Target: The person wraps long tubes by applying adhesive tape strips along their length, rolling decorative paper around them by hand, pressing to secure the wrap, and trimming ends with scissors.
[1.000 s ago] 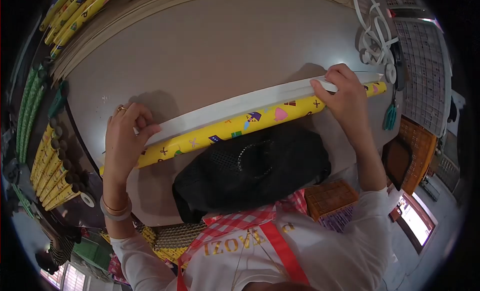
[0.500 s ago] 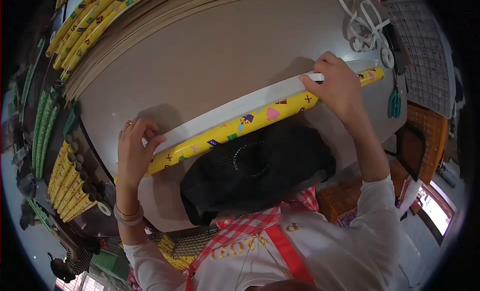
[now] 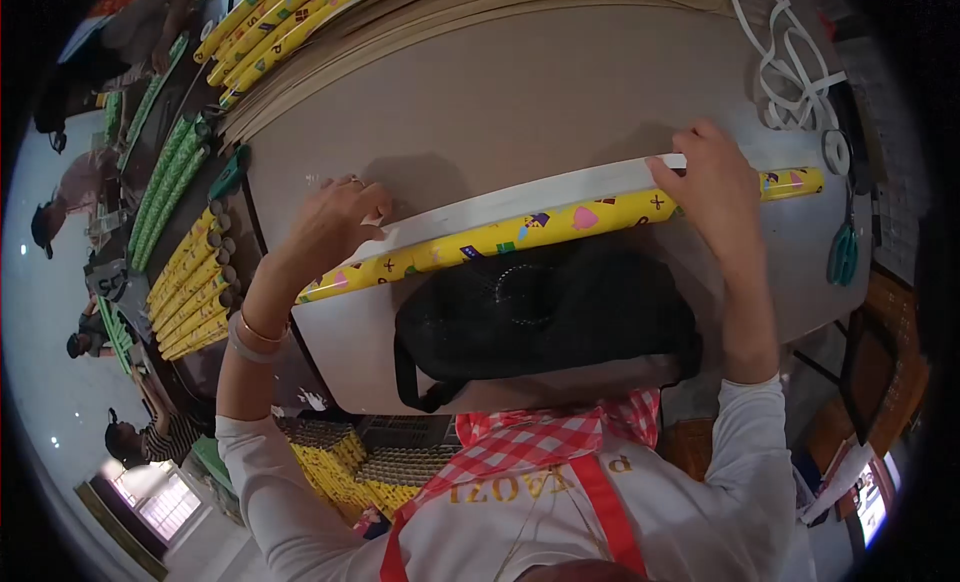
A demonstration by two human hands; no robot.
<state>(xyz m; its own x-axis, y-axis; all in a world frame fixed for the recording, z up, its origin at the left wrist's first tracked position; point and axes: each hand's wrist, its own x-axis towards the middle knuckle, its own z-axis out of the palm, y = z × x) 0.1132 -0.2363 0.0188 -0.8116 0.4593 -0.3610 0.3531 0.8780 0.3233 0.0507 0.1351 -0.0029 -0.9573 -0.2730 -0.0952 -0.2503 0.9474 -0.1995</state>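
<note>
A long roll of yellow wrapping paper (image 3: 520, 232) with small coloured prints lies across the table in front of me. Along its far side runs a loose white edge (image 3: 530, 189). My left hand (image 3: 345, 217) is at the left part of this edge, its fingers curled and the thumb close to the fingertips, apparently pinching the edge. Toward the roll's right end, my right hand (image 3: 715, 182) has fingers bent over the paper and the thumb at the white edge; a short bright white piece shows by its fingertips. A black cloth bag (image 3: 540, 317) lies between the roll and my body.
White strapping (image 3: 790, 72) lies tangled at the far right, near a small white ring (image 3: 836, 152) and green-handled scissors (image 3: 843, 254). Brown paper sheets (image 3: 420, 37) line the far edge. Yellow rolls (image 3: 195, 292) and green rolls (image 3: 170, 182) lie left. Several people are beyond.
My left hand has lifted slightly away from the roll, its wrist turned. My right hand keeps its place on the paper. The camera view has shifted, showing more people at left.
</note>
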